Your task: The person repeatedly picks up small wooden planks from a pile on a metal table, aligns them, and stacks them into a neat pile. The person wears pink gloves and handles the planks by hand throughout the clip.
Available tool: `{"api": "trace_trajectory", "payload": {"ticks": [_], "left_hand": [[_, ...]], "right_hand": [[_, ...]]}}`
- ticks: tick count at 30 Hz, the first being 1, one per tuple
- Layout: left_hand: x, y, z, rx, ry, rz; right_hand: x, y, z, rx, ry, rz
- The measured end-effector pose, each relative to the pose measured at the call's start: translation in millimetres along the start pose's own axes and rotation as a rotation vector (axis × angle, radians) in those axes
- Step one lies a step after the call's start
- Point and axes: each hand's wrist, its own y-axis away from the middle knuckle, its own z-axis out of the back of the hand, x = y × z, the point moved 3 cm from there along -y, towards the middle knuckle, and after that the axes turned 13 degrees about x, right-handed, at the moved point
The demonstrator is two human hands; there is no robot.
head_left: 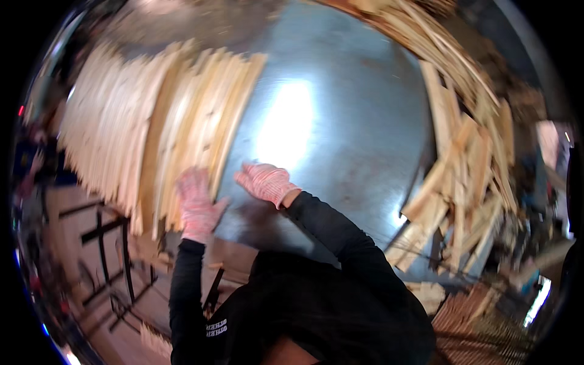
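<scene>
My left hand (199, 204), in a pink-and-white knitted glove, lies with its fingers stretched over the near ends of some pale wooden strips (207, 115). Its thumb is spread toward the right. My right hand (267, 182), gloved the same way, is over the grey metal tabletop (359, 128), just right of the strips. Its fingers point left, slightly bent and a little apart, with nothing visible in them. The strips lie side by side in a wide row running away from me; one darker strip (153, 146) stands out among them.
A loose heap of wooden pieces (459, 176) covers the table's right side, and long thin slats (444, 42) curve along the far right. Black metal frames (125, 261) stand on the floor at the lower left. More stacked wood (465, 316) is at the lower right.
</scene>
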Motion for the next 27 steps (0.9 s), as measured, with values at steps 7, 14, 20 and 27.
{"api": "trace_trajectory", "payload": {"ticks": [7, 14, 20, 27], "left_hand": [[-31, -14, -31, 0.005, -0.381, 0.001], [-56, 13, -47, 0.063, -0.012, -0.045], [-81, -3, -7, 0.53, 0.604, 0.245], [-52, 55, -16, 0.122, 0.602, 0.246]], "right_hand": [[-66, -5, 50, -0.227, -0.328, -0.041], [6, -42, -28, -0.221, -0.963, 0.147], [-47, -17, -27, -0.35, -0.549, -0.239], [-23, -19, 4, -0.259, -0.406, -0.342]]}}
